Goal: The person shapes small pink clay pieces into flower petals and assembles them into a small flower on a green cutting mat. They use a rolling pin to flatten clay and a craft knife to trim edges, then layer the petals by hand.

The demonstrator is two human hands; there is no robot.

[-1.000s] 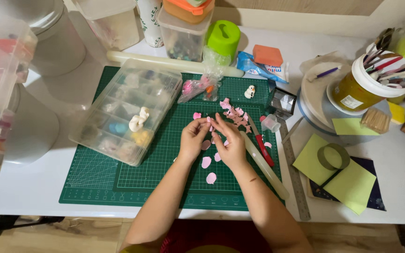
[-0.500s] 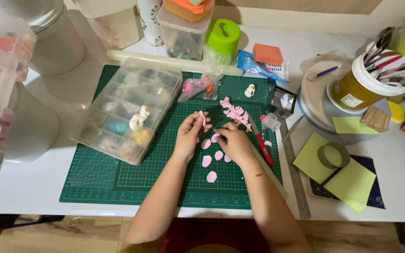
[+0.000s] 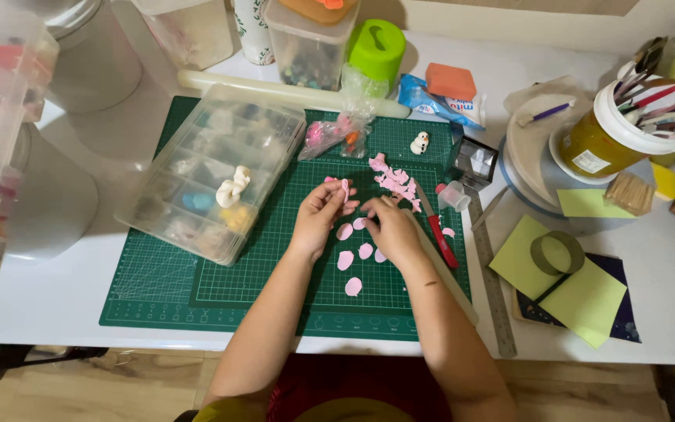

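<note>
Clear compartment box [image 3: 212, 172] sits left on the green cutting mat [image 3: 197, 289]. Left hand [image 3: 318, 219] now pinches 1 pink clay petal [image 3: 344, 187] raised above the mat. Right hand [image 3: 391, 230], fingers curled, has moved beside it; 5 flat petals [image 3: 345, 260] lie below.

My left hand [image 3: 320, 219] has lifted a small pink petal [image 3: 344, 187] off the green mat [image 3: 197, 289] and now pinches it up near the middle of the frame. My right hand [image 3: 391, 230] has drawn back from the pink scrap pile [image 3: 394, 181] toward the centre, fingertips meeting the left. More flat pink petals [image 3: 353, 286] now show below my hands.
</note>
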